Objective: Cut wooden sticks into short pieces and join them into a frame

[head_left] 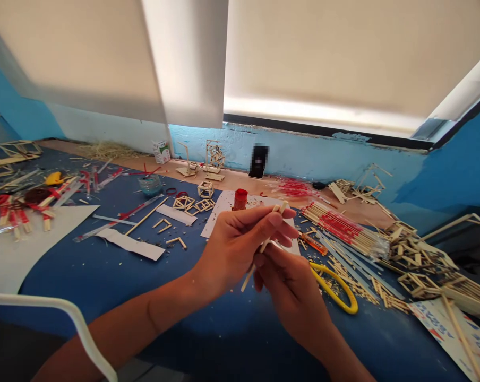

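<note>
Near the middle of the view, my left hand is closed, with thumb and fingers pinching thin wooden sticks. My right hand is just below and touches it, its fingers closed around the same sticks. Two pale stick ends show above the left fingertips, and one end points down to the left between the hands. How the sticks join is hidden by the fingers. Behind the hands stands a bottle with a red cap on a white sheet.
Yellow-handled scissors, an orange cutter and bundled sticks lie right. Small stick frames, paper strips and a glass cup are left. A phone leans on the wall.
</note>
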A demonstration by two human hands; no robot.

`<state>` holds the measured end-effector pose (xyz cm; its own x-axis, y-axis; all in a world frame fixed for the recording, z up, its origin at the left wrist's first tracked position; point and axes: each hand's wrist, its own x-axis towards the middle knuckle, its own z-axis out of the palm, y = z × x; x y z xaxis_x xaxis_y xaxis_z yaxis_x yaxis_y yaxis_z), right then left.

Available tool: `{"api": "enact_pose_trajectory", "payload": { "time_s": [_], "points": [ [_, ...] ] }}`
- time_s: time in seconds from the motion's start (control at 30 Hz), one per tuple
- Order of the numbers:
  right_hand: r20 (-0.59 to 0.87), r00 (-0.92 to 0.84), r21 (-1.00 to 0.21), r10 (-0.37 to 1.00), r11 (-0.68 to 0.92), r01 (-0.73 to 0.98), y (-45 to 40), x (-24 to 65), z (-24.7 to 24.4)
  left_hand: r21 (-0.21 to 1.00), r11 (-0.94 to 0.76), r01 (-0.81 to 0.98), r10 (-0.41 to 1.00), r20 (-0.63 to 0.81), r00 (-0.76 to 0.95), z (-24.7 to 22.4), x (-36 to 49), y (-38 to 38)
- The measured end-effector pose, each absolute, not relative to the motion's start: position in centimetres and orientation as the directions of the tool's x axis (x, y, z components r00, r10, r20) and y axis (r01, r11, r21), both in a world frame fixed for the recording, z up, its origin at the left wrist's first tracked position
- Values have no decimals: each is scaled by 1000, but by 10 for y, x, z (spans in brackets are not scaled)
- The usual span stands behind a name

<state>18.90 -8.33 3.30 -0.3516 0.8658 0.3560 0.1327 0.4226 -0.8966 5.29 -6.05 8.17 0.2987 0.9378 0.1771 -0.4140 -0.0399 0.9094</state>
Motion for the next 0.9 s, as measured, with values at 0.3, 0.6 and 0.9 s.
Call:
{"api": "enact_pose_trajectory", "payload": {
  "time_s": [0.3, 0.6, 0.9],
  "points": [
    [290, -350, -950, 891, 313, 9, -88, 183, 23, 931, -12, -365, 975, 92, 203, 75, 50, -63],
    [352, -345, -914, 870, 399, 71, -87, 180, 23, 902, -6, -431, 963, 121, 241, 75, 51, -66],
    [227, -376, -957, 898, 278, 84, -93, 181, 27, 889, -4, -458, 968, 119, 222, 69, 51, -64]
  ]
}}
